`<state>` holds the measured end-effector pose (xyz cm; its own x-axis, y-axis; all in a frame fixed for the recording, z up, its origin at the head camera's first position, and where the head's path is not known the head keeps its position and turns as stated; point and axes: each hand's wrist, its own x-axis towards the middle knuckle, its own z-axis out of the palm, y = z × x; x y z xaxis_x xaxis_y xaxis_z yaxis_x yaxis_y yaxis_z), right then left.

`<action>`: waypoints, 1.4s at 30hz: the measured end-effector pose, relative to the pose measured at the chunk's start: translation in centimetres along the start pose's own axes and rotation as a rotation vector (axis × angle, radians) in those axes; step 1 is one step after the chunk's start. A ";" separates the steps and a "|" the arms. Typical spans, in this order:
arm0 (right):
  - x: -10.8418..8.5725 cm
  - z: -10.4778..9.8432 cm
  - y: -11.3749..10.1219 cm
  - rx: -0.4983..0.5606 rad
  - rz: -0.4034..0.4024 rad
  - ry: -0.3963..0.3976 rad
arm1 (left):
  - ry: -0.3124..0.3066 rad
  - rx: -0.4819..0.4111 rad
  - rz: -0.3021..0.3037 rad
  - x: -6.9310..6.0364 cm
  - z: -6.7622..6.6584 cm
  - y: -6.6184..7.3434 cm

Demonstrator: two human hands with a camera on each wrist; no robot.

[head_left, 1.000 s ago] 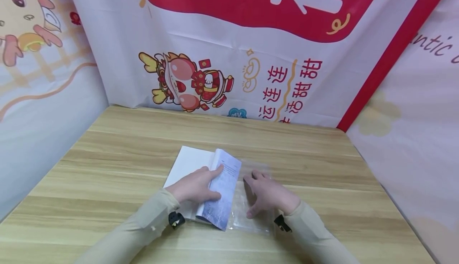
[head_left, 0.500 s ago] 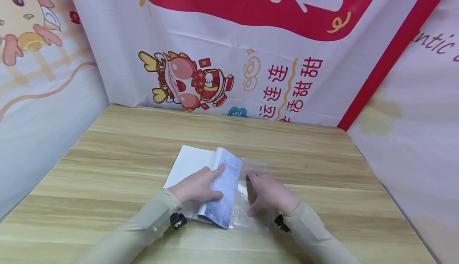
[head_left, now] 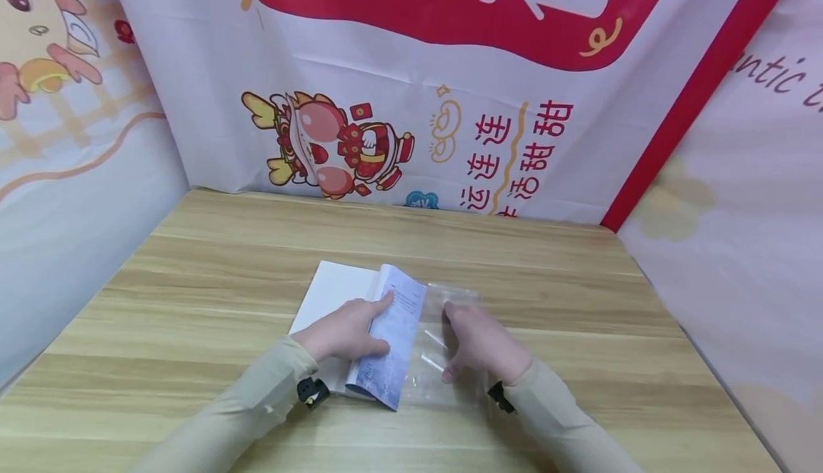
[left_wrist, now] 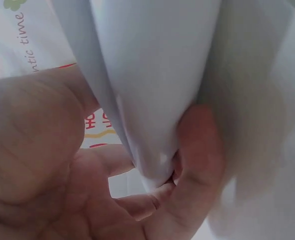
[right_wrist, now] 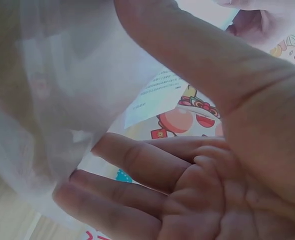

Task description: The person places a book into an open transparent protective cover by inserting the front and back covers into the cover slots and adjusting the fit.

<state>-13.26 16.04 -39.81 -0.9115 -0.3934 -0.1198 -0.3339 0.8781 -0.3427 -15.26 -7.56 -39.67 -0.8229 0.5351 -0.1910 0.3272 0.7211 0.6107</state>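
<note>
The step in hand looks like working the clear plastic cover [head_left: 427, 387] onto the book [head_left: 337, 287]. The left hand [head_left: 343, 330] grips the book's blue printed flap [head_left: 397, 326], fingers curled round the bent part; the flap stands between the two hands, with the book's white side beneath and beyond the left hand, on the counter [head_left: 257, 273]. The right hand [head_left: 482, 341] holds nothing firmly: its fingers are extended, thumb apart, with fingertips against the plastic just beside the flap's free edge. Whether they are inside a pocket of it cannot be told. The next move would seem to call for the left hand to hold the flap steady while the right spreads the film's edge to meet it; the thin plastic could crumple or cling.
</note>
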 end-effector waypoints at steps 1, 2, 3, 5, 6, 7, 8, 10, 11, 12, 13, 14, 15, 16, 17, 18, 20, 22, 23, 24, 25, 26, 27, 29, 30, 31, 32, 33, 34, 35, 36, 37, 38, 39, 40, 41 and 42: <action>0.0 0.0 0.0 0.004 -0.001 0.001 | 0.000 0.000 0.002 0.0 0.0 0.1; 0.0 -0.1 0.0 0.009 -0.003 0.001 | -0.001 0.000 0.004 0.0 0.0 0.1; 0.0 -0.1 0.0 0.014 -0.007 0.001 | -0.003 0.000 0.005 0.0 0.0 0.1; 0.0 -0.2 -0.1 0.017 -0.018 0.001 | -0.008 0.007 0.009 0.0 0.0 0.1; 0.0 -0.2 -0.1 0.020 -0.024 -0.002 | -0.012 0.009 0.008 0.0 0.0 0.1; 0.0 -0.2 -0.1 0.020 -0.029 -0.006 | -0.016 0.006 0.006 0.0 0.0 0.1; 0.0 -0.2 -0.1 0.021 -0.034 -0.011 | -0.021 0.001 0.003 0.0 0.0 0.1; 0.0 -0.2 -0.1 0.022 -0.044 -0.017 | -0.027 -0.005 -0.005 0.0 0.1 0.0; -0.1 -0.2 -0.1 0.023 -0.051 -0.021 | -0.028 -0.006 -0.007 0.0 0.1 0.0; -0.1 -0.2 -0.1 0.029 -0.054 -0.027 | -0.026 -0.005 -0.009 0.0 0.2 0.0; -0.1 -0.2 -0.1 0.030 -0.058 -0.028 | -0.021 -0.002 -0.009 0.0 0.3 0.1; -0.1 -0.2 -0.1 0.030 -0.066 -0.027 | -0.017 0.001 -0.010 0.0 0.4 0.1; -0.2 -0.1 0.0 0.030 -0.075 -0.025 | -0.011 0.004 -0.010 0.1 0.5 0.2; -0.2 -0.1 0.0 0.030 -0.083 -0.024 | -0.006 0.006 -0.010 0.1 0.6 0.3; -0.2 -0.1 0.1 0.031 -0.093 -0.024 | -0.001 0.009 -0.010 0.0 0.7 0.4; -0.3 0.0 0.1 0.030 -0.100 -0.025 | 0.002 0.010 -0.013 0.0 0.7 0.5; -0.4 0.0 0.1 0.022 -0.117 -0.025 | 0.008 0.008 -0.019 -0.1 0.8 0.6; -0.4 0.0 0.1 0.007 -0.132 -0.026 | 0.012 0.015 -0.026 -0.1 0.8 0.7; -0.4 0.0 0.1 -0.006 -0.136 -0.026 | 0.014 0.019 -0.028 -0.1 0.8 0.8; -0.4 0.0 0.1 -0.015 -0.141 -0.025 | 0.017 0.025 -0.028 -0.1 0.7 0.9; -0.4 -0.1 0.1 -0.030 -0.145 -0.023 | 0.019 0.028 -0.029 -0.1 0.7 0.9; -0.4 -0.1 0.1 -0.043 -0.153 -0.021 | 0.022 0.032 -0.032 -0.1 0.6 1.0; -0.4 -0.2 0.1 -0.055 -0.160 -0.019 | 0.024 0.035 -0.034 -0.1 0.6 1.0; -0.3 -0.2 0.1 -0.064 -0.161 -0.022 | 0.031 0.038 -0.038 -0.2 0.6 1.1; -0.3 -0.2 0.0 -0.064 -0.162 -0.024 | 0.035 0.040 -0.041 -0.2 0.6 1.1; -0.2 -0.2 0.0 -0.066 -0.163 -0.027 | 0.036 0.038 -0.045 -0.3 0.6 1.1; -0.2 -0.3 0.0 -0.066 -0.161 -0.031 | 0.038 0.040 -0.047 -0.3 0.6 1.0; -0.2 -0.3 0.0 -0.065 -0.158 -0.035 | 0.040 0.041 -0.048 -0.3 0.6 1.0; -0.2 -0.3 -0.1 -0.064 -0.155 -0.039 | 0.042 0.044 -0.049 -0.3 0.7 1.0; -0.2 -0.3 -0.1 -0.067 -0.154 -0.041 | 0.042 0.046 -0.051 -0.3 0.7 1.0; -0.1 -0.3 -0.1 -0.070 -0.154 -0.045 | 0.041 0.048 -0.052 -0.3 0.7 0.9; -0.1 -0.3 -0.1 -0.072 -0.154 -0.046 | 0.040 0.047 -0.054 -0.3 0.8 0.9; -0.1 -0.2 -0.1 -0.076 -0.154 -0.047 | 0.040 0.050 -0.053 -0.2 0.8 0.9; -0.1 -0.2 -0.1 -0.077 -0.155 -0.047 | 0.040 0.050 -0.053 -0.2 0.9 0.8; -0.1 -0.2 -0.1 -0.078 -0.159 -0.046 | 0.040 0.050 -0.053 -0.2 0.9 0.8; -0.1 -0.1 -0.1 -0.081 -0.161 -0.045 | 0.040 0.051 -0.052 -0.3 0.9 0.8; -0.2 -0.1 -0.2 -0.083 -0.162 -0.044 | 0.040 0.054 -0.051 -0.3 0.9 0.8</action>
<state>-13.10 16.01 -39.63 -0.8336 -0.5412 -0.1107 -0.4957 0.8212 -0.2828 -14.34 -6.76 -39.84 -0.8568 0.4799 -0.1887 0.3083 0.7700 0.5586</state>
